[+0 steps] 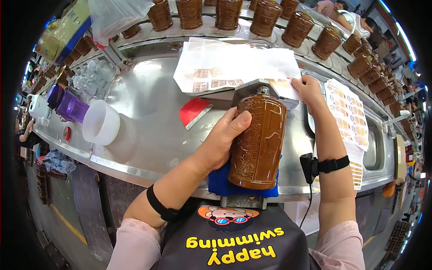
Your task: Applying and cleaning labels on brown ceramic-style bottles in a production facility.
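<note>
Our left hand (220,141) wraps its fingers round 1 brown bottle (258,144), base toward us over a blue cloth (217,182); our right hand (310,92) pinches a white sheet (234,63) beyond it. Leftward we see a red packet (193,111), white tub (101,123) and purple jug (74,107); rightward, label sheets (344,110). Our steel table (148,103) backs onto lined-up brown vessels (266,18).

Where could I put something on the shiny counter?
The steel counter has a bare patch between the white tub and the red piece. It's crowded around the brown bottle: left hand on it, right hand at the white sheets, blue cloth close by.
</note>
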Action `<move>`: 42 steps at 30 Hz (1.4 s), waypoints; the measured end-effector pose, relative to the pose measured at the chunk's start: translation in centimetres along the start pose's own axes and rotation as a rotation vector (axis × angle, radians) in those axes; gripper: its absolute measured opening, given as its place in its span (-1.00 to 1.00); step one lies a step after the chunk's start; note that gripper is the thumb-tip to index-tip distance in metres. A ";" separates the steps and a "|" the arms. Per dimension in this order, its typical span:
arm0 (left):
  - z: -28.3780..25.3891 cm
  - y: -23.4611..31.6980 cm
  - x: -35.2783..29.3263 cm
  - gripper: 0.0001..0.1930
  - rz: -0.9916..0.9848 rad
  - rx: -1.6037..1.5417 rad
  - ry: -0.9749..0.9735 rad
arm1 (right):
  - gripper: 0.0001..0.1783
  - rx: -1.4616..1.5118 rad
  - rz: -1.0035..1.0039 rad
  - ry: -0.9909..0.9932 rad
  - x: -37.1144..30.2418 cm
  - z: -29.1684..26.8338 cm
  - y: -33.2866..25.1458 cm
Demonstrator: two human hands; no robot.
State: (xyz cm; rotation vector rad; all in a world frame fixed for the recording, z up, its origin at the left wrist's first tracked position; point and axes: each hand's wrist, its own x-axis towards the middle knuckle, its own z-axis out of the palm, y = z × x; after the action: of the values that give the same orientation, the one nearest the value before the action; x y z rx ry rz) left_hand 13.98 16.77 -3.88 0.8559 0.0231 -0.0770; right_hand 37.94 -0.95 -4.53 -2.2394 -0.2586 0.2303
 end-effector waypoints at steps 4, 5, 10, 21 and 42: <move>-0.2 -0.1 0.1 -0.35 0.017 0.060 0.014 | -0.59 -0.150 -0.102 0.108 0.2 0.4 -0.6; -0.3 -0.2 0.2 -0.35 0.017 0.047 -0.001 | -0.57 -0.136 -0.133 0.148 0.3 0.4 -0.5; -0.5 -0.1 0.3 -0.35 -0.005 0.034 0.007 | -0.62 -0.774 -0.514 0.366 -0.3 -0.8 0.0; 2.7 3.3 2.4 -0.63 0.686 1.401 0.386 | -0.65 0.299 -0.540 0.059 -7.4 -3.0 -11.7; 6.8 5.5 3.6 -0.78 0.859 1.635 0.202 | -0.85 -0.130 -0.947 -0.008 -9.7 -9.1 -9.7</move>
State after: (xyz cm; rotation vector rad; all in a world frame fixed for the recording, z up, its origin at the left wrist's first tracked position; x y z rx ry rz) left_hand 17.92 15.02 4.56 2.4231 -0.2543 0.9255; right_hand 29.86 -4.20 9.44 -1.9931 -1.3058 -0.2948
